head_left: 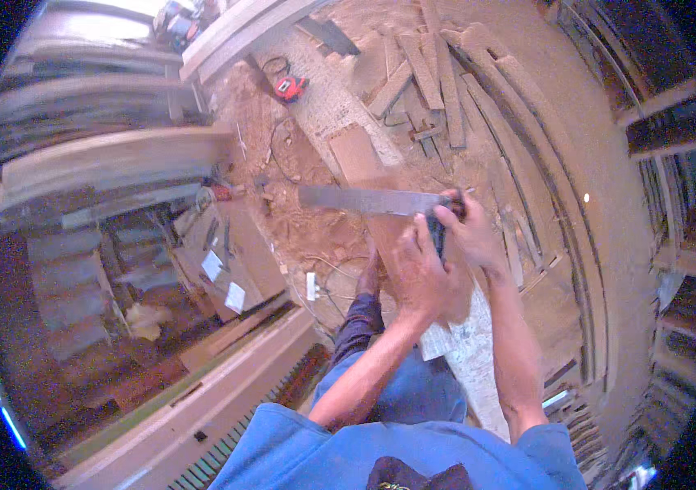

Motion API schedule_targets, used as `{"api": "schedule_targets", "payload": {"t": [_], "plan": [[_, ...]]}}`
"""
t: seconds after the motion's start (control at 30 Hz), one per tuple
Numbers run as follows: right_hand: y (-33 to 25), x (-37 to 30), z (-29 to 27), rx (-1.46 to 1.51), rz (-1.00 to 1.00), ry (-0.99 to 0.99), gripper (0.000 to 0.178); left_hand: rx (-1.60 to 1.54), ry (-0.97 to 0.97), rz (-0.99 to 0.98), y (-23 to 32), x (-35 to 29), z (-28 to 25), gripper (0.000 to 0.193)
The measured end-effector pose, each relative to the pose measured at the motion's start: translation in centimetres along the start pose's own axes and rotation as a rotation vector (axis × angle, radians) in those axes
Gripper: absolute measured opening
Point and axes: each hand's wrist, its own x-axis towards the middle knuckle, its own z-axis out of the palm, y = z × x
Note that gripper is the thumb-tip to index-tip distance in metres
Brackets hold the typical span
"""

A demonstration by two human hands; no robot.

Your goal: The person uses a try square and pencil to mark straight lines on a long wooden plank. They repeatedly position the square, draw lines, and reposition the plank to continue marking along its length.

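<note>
A try square with a flat metal blade (372, 201) and a dark stock (438, 233) is raised before me, its blade pointing left. My right hand (470, 233) is closed on the stock near the corner where the blade begins. Fingers of my left hand (425, 273) are closed against the lower part of the stock; motion blurs both hands a little. Below the hands lies a brown wooden board (356, 155), partly covered by them and the blade.
A red tape measure (289, 88) lies on a pale plank beyond the board. Wood strips (446, 82) and a clamp-like tool (425, 135) lie at the far right amid sawdust. Stacked timber (111, 163) stands at left. A white power strip (311, 286) and cords lie near my foot (371, 273).
</note>
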Motion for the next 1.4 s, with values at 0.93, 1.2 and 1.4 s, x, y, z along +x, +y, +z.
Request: {"api": "schedule_targets", "payload": {"t": [0.93, 1.2, 1.4], "plan": [[2.0, -24.0, 21.3, 0.134, 0.822, 1.303, 0.032, 0.145, -1.070, 1.316, -2.1, 8.8, -2.2, 0.094], [4.3, -21.1, 25.4, 0.450, 0.811, 1.535, 0.030, 0.363, -1.179, 1.649, -2.5, 7.9, 0.0, 0.112], [4.4, -22.0, 26.5, 0.492, 0.925, 1.500, 0.031, 0.366, -1.211, 1.728, -3.7, 6.9, 1.5, 0.113]]}}
